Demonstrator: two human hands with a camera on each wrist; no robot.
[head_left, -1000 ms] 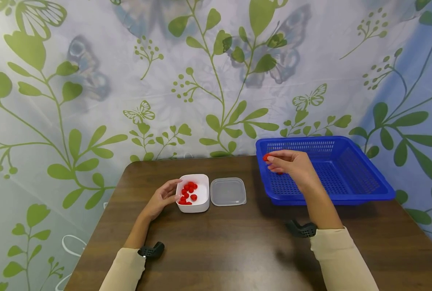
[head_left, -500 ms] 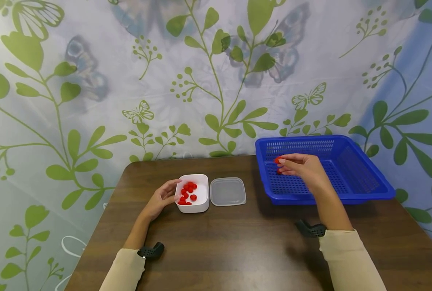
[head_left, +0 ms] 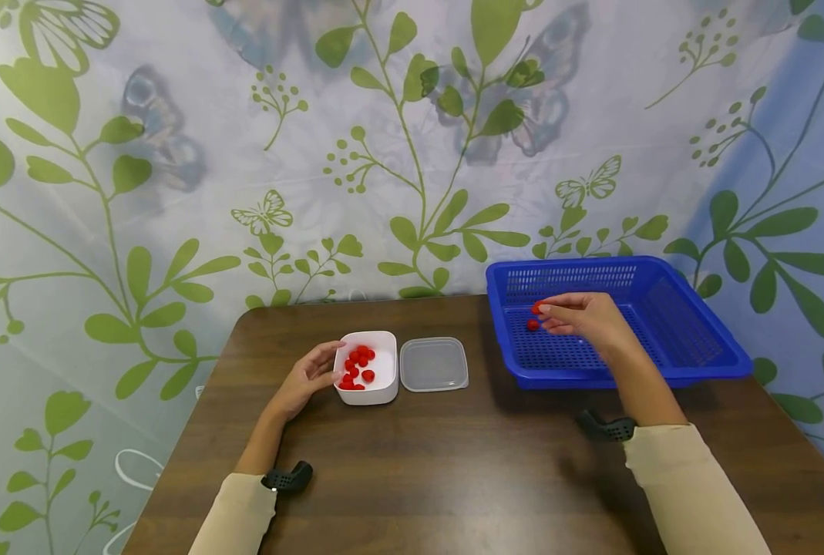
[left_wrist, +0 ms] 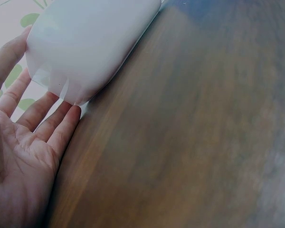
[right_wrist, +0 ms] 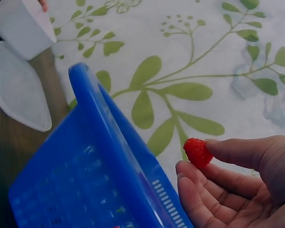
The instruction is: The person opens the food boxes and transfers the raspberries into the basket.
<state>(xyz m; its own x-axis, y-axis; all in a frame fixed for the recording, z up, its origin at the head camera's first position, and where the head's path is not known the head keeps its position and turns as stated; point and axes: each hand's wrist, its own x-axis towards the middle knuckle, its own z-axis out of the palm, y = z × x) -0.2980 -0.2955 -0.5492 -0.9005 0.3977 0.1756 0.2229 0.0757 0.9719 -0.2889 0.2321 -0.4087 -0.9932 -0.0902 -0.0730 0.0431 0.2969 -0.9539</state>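
Note:
My right hand (head_left: 587, 320) is over the left part of a blue basket (head_left: 668, 379), pinching a red raspberry (right_wrist: 198, 152) between thumb and fingers. Its bumpy surface shows in the right wrist view. Below it, another raspberry (head_left: 533, 324) lies on the basket floor. At the left, my left hand (head_left: 307, 379) touches the side of a square white container (head_left: 387, 393), its fingers spread and nearly straight along the wall in the left wrist view. Several raspberries (head_left: 361, 351) sit inside, mostly toward the container's left side.
A translucent lid (head_left: 434, 364) lies flat on the brown wooden table (head_left: 439, 462), just right of the white container. Behind the table hangs a leaf-patterned cloth (head_left: 356, 177). The basket stands at the table's back right.
My right hand has moved right and slightly down, carrying the raspberry from the basket's left rim to over its inside. The left hand and the container stay put.

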